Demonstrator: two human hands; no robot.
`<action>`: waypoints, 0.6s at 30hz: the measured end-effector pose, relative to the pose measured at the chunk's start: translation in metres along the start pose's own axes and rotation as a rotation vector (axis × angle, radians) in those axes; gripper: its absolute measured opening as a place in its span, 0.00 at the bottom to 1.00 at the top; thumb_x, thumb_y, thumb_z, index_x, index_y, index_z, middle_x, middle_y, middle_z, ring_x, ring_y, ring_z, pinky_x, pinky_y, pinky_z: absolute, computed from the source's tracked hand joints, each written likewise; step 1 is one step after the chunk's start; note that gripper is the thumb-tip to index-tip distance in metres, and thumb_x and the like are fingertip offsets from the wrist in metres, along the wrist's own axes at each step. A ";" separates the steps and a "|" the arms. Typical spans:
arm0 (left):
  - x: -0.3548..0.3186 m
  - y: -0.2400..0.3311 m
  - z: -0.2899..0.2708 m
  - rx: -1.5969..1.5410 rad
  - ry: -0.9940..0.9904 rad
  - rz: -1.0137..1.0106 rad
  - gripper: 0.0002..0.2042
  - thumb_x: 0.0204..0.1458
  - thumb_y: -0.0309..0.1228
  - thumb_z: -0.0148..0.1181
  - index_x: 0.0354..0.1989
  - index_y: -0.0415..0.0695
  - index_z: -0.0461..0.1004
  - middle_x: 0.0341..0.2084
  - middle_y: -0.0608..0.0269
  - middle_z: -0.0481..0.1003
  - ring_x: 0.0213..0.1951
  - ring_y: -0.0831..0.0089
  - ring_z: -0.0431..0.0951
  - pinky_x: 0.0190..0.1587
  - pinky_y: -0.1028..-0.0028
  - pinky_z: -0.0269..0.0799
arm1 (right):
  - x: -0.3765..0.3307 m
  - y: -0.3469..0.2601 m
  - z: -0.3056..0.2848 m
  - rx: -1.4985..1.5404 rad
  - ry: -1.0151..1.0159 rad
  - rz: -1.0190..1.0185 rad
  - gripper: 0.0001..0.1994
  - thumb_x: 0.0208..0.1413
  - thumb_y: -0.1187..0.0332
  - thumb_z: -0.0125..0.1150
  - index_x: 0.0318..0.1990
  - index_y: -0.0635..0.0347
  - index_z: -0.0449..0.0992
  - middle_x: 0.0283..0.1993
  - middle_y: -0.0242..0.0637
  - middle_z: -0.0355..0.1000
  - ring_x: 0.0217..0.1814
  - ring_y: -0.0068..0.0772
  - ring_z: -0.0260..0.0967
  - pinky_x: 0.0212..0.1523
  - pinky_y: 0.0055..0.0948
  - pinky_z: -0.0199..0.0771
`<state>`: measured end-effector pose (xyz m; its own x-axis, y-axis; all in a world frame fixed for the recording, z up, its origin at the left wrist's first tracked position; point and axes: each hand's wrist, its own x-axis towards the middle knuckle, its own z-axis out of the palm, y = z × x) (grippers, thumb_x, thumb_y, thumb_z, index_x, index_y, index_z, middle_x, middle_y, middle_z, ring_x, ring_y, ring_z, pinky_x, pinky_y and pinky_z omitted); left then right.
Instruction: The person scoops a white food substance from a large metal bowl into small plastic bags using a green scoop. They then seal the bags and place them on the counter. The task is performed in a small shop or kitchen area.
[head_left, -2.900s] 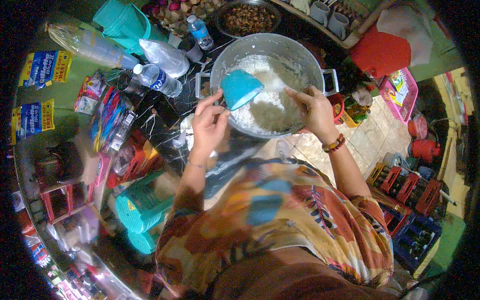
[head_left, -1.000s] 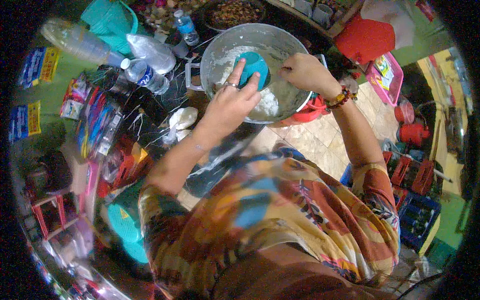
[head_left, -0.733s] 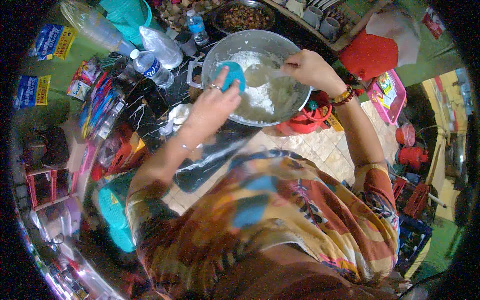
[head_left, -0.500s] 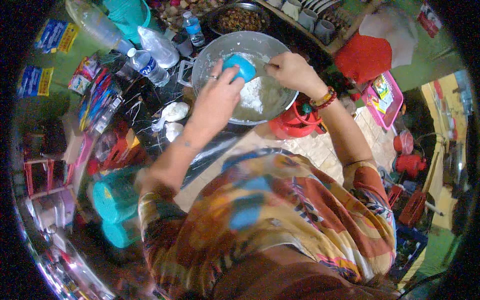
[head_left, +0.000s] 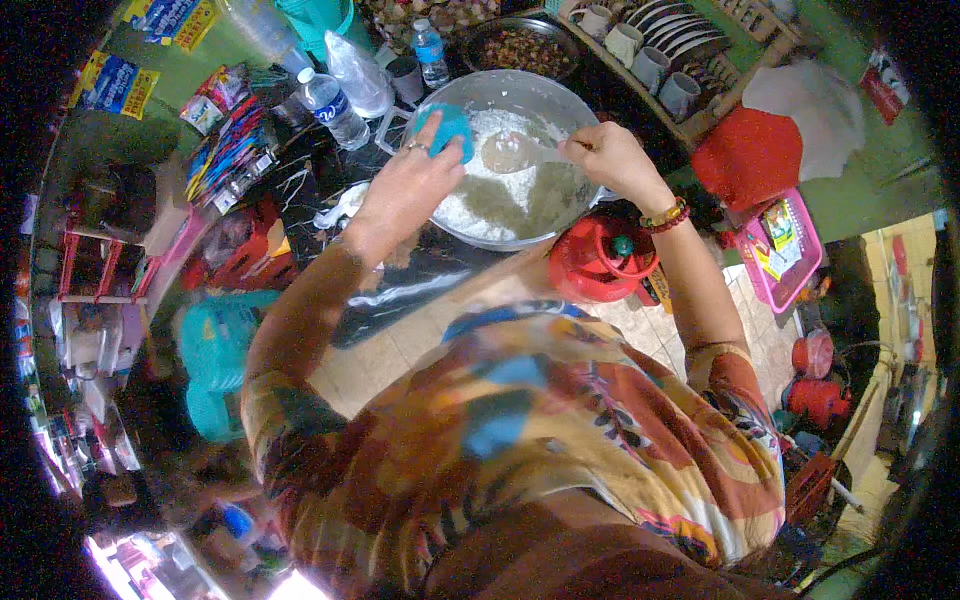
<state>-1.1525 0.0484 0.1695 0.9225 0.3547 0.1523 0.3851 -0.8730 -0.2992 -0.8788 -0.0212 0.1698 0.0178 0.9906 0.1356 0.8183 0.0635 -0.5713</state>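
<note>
A large grey metal pot (head_left: 585, 215) stands on the dark counter, with white powder (head_left: 480, 150) and a dull, wet-looking layer inside. At the pot's left rim my left hand (head_left: 415, 185) is closed on a small blue thing (head_left: 452, 128), rounded like a cup; my fingers hide part of it. Over the right side of the pot my right hand (head_left: 615, 160) pinches the handle of a large spoon (head_left: 512, 153). The spoon's round bowl lies level with the powder near the middle of the pot.
Water bottles (head_left: 335, 110) and a filled clear bag (head_left: 360, 78) stand left of the pot. Behind it sits a dark pan (head_left: 520, 50) of chopped food. A dish rack (head_left: 665, 60) holds mugs and plates. The red gas cylinder (head_left: 600, 262) is close below the pot's right edge.
My left hand has moved left with the blue thing, from above the powder to the rim. The powder is spread wider. The spoon's bowl now shows in the pot. The view has shifted.
</note>
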 end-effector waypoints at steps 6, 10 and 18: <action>0.019 0.031 -0.006 0.117 0.153 0.181 0.12 0.45 0.26 0.53 0.40 0.41 0.74 0.50 0.60 0.68 0.61 0.48 0.59 0.60 0.65 0.62 | 0.010 0.001 0.006 0.103 -0.062 0.053 0.15 0.48 0.62 0.56 0.28 0.68 0.77 0.17 0.47 0.67 0.19 0.35 0.64 0.26 0.35 0.66; 0.015 0.026 0.020 0.081 0.091 0.061 0.13 0.45 0.24 0.52 0.40 0.40 0.74 0.49 0.58 0.68 0.60 0.49 0.60 0.59 0.65 0.63 | 0.008 0.013 -0.004 0.107 -0.040 0.019 0.14 0.49 0.62 0.56 0.29 0.67 0.78 0.16 0.42 0.67 0.17 0.30 0.64 0.24 0.33 0.66; 0.014 0.013 0.021 -0.145 0.157 0.013 0.10 0.44 0.22 0.53 0.37 0.40 0.72 0.47 0.53 0.70 0.57 0.50 0.65 0.55 0.62 0.68 | 0.011 0.015 -0.005 -0.235 -0.032 -0.146 0.14 0.49 0.59 0.57 0.28 0.64 0.78 0.23 0.48 0.72 0.27 0.48 0.72 0.31 0.38 0.71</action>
<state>-1.1340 0.0489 0.1474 0.9074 0.2966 0.2978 0.3550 -0.9202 -0.1651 -0.8636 -0.0096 0.1667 -0.1255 0.9766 0.1748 0.9219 0.1799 -0.3432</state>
